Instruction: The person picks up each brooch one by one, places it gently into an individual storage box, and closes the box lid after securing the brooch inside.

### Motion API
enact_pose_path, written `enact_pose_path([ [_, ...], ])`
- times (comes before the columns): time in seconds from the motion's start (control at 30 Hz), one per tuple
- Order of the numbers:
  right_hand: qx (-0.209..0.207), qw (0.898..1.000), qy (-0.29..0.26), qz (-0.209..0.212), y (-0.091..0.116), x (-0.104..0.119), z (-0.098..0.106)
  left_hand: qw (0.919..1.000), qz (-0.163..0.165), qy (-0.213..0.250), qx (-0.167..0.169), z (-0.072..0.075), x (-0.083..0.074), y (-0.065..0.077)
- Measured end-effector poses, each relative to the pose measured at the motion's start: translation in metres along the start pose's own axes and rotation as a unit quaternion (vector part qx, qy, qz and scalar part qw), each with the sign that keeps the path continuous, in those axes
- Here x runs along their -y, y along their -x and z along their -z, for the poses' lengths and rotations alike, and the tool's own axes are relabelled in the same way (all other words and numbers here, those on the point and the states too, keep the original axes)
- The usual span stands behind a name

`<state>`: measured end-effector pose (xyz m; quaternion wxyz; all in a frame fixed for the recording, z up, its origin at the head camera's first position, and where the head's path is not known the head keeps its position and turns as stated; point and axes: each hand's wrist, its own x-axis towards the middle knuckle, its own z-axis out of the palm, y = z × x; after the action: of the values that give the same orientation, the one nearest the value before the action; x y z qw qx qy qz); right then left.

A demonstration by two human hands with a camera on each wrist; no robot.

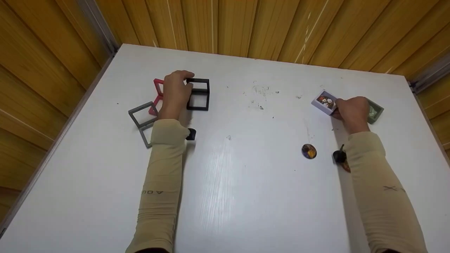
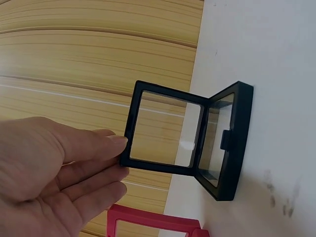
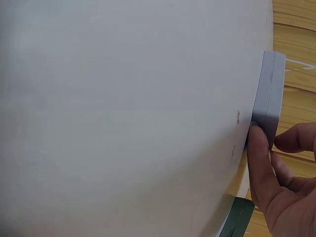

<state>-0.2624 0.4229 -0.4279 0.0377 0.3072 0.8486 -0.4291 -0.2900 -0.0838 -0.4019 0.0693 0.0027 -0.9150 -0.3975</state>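
My left hand (image 1: pixel 175 92) pinches the edge of one half of a black hinged display frame (image 1: pixel 208 100). In the left wrist view the black frame (image 2: pixel 242 143) stands unfolded on its hinge, clear film in both halves, a small latch on one. On the right, my right hand (image 1: pixel 355 110) grips a lavender display frame (image 1: pixel 319 106) by its corner, with a round patterned disc (image 1: pixel 326 102) showing inside. The right wrist view shows the lavender frame (image 3: pixel 269 94) folded together, a seam along its side. Behind that hand is a green frame (image 1: pixel 377 111), partly hidden.
Near the left hand lie an unfolded red frame (image 1: pixel 158 87) and an unfolded grey frame (image 1: pixel 137 110), both partly covered by the arm. A round picture disc (image 1: pixel 309 151) lies on the white table (image 1: pixel 246 196). Another disc (image 1: pixel 346 166) is partly under the right forearm.
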Motion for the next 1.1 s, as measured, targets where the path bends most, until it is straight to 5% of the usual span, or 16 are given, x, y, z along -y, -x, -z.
enact_pose_path([
  [0.33,0.028,0.998,-0.053,-0.006,0.001,-0.002,0.004,0.9998,0.001,0.012,-0.017,-0.006,0.003,-0.001],
  [0.47,0.03,0.999,-0.021,-0.003,0.008,0.003,0.006,0.9997,0.002,0.013,-0.021,-0.008,0.004,-0.002],
  [0.73,0.013,0.995,0.069,0.066,0.031,0.018,0.012,0.9993,-0.005,0.013,-0.035,-0.009,0.004,-0.003],
  [1.1,0.076,0.989,0.045,0.116,0.065,0.019,0.007,0.9998,0.015,-0.004,-0.015,-0.014,0.005,-0.005],
])
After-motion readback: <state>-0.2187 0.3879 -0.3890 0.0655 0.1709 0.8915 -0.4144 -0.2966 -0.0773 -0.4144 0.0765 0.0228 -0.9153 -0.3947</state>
